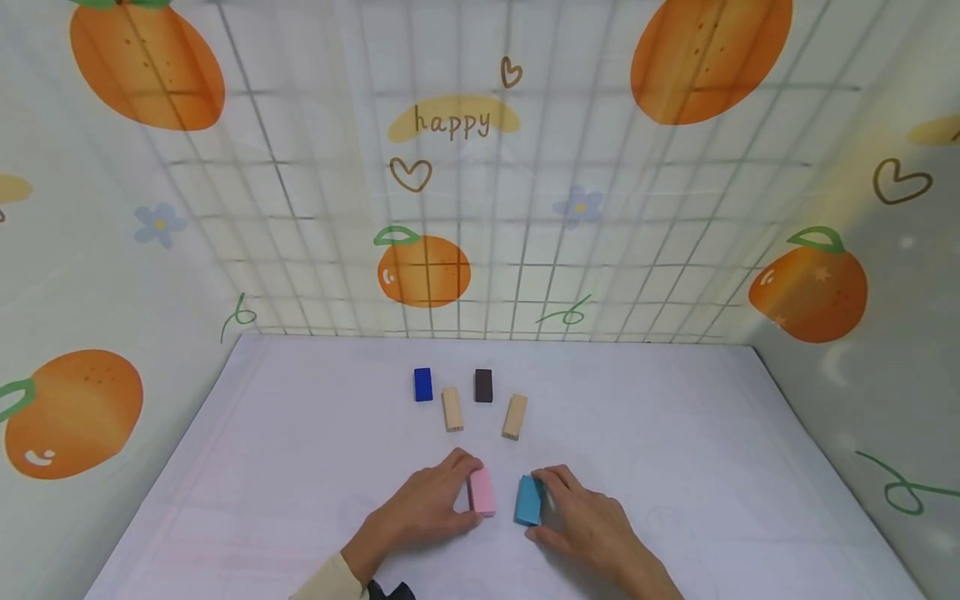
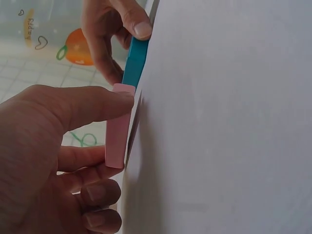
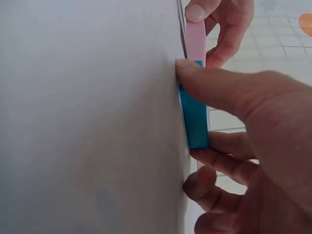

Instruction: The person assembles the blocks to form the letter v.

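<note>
My left hand [image 1: 435, 500] pinches a pink block [image 1: 482, 492] lengthwise, thumb at its near end and fingers at its far end. Just to the right, my right hand [image 1: 592, 517] grips a teal block [image 1: 528, 500] the same way. A narrow gap separates the two blocks in the head view. The left wrist view shows the pink block [image 2: 119, 131] close over the white surface, with a shadow beside it. In the right wrist view the thumb covers part of the teal block [image 3: 196, 122].
Beyond the hands lie two plain wooden blocks [image 1: 452, 409] set apart. Farther back are a dark blue block [image 1: 423, 385] and a dark brown block [image 1: 483, 386]. The white table [image 1: 300, 417] ends at a fruit-patterned curtain [image 1: 322, 250] over a wire grid, with more curtain along both sides.
</note>
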### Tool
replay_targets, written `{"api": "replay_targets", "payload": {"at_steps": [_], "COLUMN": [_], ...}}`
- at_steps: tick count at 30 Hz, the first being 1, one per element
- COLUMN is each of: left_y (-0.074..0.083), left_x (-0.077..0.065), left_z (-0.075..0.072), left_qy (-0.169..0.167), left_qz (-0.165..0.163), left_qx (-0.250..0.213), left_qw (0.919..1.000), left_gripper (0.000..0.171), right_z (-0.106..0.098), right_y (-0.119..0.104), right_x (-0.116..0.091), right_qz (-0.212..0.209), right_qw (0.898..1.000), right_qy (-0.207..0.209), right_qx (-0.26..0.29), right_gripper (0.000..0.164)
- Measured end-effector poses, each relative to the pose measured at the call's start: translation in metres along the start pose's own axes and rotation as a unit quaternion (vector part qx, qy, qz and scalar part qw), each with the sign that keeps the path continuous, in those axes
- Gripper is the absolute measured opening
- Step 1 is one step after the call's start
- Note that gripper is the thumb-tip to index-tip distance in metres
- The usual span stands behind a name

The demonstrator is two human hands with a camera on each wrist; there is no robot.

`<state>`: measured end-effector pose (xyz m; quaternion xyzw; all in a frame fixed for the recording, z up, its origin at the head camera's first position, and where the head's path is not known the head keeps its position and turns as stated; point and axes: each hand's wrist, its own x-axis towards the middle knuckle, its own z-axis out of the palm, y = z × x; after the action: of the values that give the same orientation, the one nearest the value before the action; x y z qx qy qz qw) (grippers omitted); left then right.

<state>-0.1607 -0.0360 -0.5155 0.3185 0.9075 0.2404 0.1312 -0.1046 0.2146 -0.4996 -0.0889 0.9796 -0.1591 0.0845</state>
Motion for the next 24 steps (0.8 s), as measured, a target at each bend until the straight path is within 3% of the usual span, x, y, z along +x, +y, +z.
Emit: {"api": "replay_targets", "payload": {"at_steps": [17,24], "left_y": [0.011,0.015], "left_x": [0.002,0.001], "left_z": [0.008,0.009], "left_qy": [-0.018,-0.011], "left_qz": [-0.009,-0.01], "left_qx": [0.006,0.029], "left_qw": [0.9998,0.9995], "left_gripper": [0.065,0.081], "right_z": [0.001,0.0], "right_y": [0.0,0.001], "right_x": [-0.003,-0.003], "right_qz": [-0.019,-0.014], "right_qw": [0.999,1.0], "right_qy": [0.029,0.024], "right_qx": [-0.01,0.002], "right_gripper": [0.07,0.077]}}
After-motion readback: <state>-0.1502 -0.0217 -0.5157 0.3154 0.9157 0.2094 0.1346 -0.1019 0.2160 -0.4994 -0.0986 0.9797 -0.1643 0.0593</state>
